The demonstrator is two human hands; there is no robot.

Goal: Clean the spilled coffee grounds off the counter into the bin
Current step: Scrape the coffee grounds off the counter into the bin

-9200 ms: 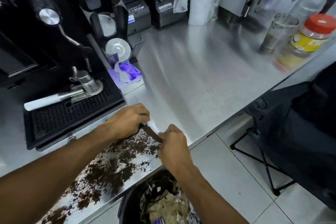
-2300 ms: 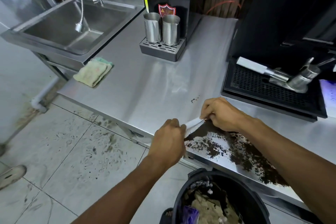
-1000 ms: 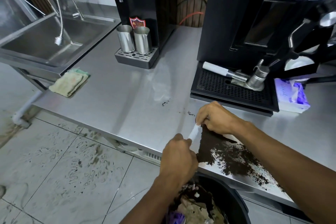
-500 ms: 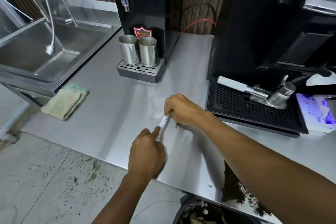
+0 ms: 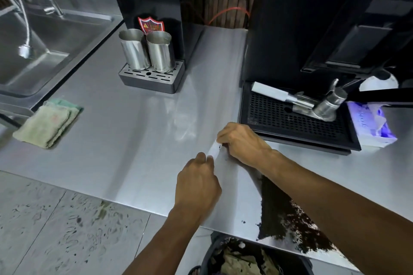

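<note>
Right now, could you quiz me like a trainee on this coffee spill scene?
1. True or false: the grounds lie at the counter edge, above the bin.
2. What do the left hand and right hand hold between them?
A. a white strip
B. a sponge
C. a brush
3. How many steel cups stand on the small tray?

Key: 1 true; 2 A; 3 two.

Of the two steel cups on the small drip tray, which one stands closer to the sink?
The left steel cup stands closer to the sink. The right steel cup, touching it, stands on the side toward the big black coffee machine.
</note>
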